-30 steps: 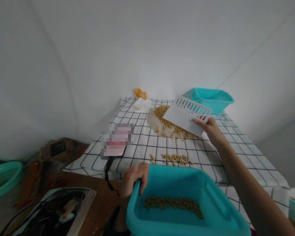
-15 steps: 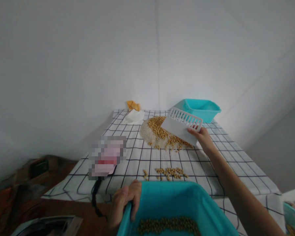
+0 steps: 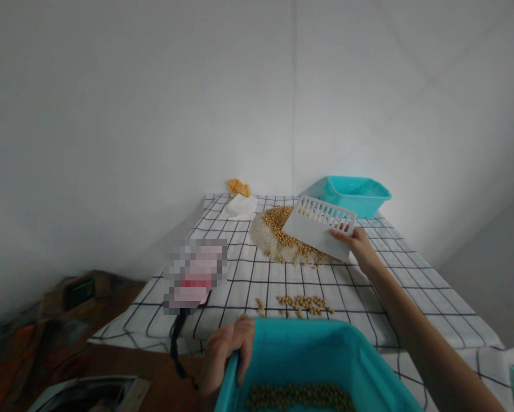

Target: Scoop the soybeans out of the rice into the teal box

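My left hand point(image 3: 231, 350) is wrapped over the left rim of a teal plastic basin point(image 3: 303, 327) at the table's near edge. Soybeans point(image 3: 302, 396) lie along the basin's bottom, partly cut off by the frame. My right hand point(image 3: 359, 246) grips the right end of a white slotted plastic board point(image 3: 317, 228), thumb on top and the other fingers hidden. The board leans low over a spread of yellow soybeans point(image 3: 277, 218) and pale rice-like grains point(image 3: 262, 233), covering part of it. A smaller scatter of soybeans point(image 3: 306, 304) lies just beyond the basin.
A second teal basin point(image 3: 359, 205) stands at the back right of the checked tablecloth point(image 3: 239, 286). White cloth or paper point(image 3: 240, 206) and a yellow cloth point(image 3: 238, 187) lie at the back left. A blurred-out pink item point(image 3: 196, 277) with a black strap point(image 3: 177, 337) is at front left.
The view has turned slightly left. My right hand has lowered the board's upper edge a little toward the beans. My left hand keeps its hold on the basin.
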A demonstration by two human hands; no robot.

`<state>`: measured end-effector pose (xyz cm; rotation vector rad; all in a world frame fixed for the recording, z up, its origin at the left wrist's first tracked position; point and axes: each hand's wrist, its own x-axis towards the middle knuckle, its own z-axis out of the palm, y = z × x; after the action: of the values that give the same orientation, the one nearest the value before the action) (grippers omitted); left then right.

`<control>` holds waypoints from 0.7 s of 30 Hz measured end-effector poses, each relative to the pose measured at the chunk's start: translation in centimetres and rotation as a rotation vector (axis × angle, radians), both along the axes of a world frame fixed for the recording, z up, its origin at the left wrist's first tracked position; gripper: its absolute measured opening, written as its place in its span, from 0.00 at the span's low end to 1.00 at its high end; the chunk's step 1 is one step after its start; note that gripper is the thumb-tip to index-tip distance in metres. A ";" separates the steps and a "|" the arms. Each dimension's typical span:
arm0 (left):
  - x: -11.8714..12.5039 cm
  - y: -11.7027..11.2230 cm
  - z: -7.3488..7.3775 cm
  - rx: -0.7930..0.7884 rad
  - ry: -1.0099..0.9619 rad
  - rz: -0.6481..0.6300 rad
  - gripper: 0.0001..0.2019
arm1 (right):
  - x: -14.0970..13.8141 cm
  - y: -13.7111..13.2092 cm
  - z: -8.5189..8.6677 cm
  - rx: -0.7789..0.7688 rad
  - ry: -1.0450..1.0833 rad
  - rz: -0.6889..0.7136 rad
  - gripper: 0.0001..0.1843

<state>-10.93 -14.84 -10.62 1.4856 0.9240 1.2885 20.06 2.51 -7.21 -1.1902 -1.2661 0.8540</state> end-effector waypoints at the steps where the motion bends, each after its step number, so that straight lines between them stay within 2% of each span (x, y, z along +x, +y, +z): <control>1: 0.1 0.0 0.0 -0.012 -0.055 -0.011 0.33 | 0.0 -0.1 0.0 -0.006 0.008 0.004 0.25; 5: 0.3 -0.1 -0.4 -0.037 -0.177 -0.028 0.33 | -0.1 -0.2 0.2 -0.036 0.027 0.026 0.25; 15: 0.3 -0.1 -0.8 -0.043 -0.195 -0.024 0.33 | 0.1 -0.1 0.3 -0.041 0.094 0.010 0.22; 21: 0.4 -0.2 -0.7 -0.061 -0.229 -0.021 0.33 | -0.2 -0.5 0.3 -0.049 0.049 0.073 0.23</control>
<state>-10.55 -15.05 -11.35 1.2671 0.7892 1.3703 19.89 2.05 -6.87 -1.1609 -1.2617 0.9672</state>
